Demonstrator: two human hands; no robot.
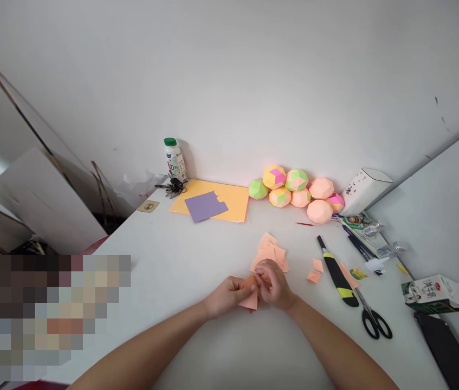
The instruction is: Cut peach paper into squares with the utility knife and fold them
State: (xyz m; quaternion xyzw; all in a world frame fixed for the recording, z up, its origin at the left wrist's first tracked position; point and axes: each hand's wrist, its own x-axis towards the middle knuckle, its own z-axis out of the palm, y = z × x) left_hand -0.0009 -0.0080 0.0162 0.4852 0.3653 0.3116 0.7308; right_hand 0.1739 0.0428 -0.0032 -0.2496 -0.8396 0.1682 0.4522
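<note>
Between my two hands is a small piece of orange paper (249, 299). My left hand (231, 295) pinches it, thumb on top. At the paper's upper right edge, my right hand (272, 284) has its fingertips pressed together on it; exactly how they grip is partly hidden. Just beyond my hands lies a loose pile of orange paper pieces (267, 252). A few smaller orange scraps (314, 276) rest to the right of my right hand.
Right of my hands lie a black-and-yellow utility knife (338, 279) and scissors (370, 318). Faceted paper balls (321, 211) sit along the wall. Behind stand yellow sheets (233, 203) with a purple piece (205, 206), keys (174, 187) and a bottle (175, 162). A milk carton (434, 292) and phone (448, 346) lie right.
</note>
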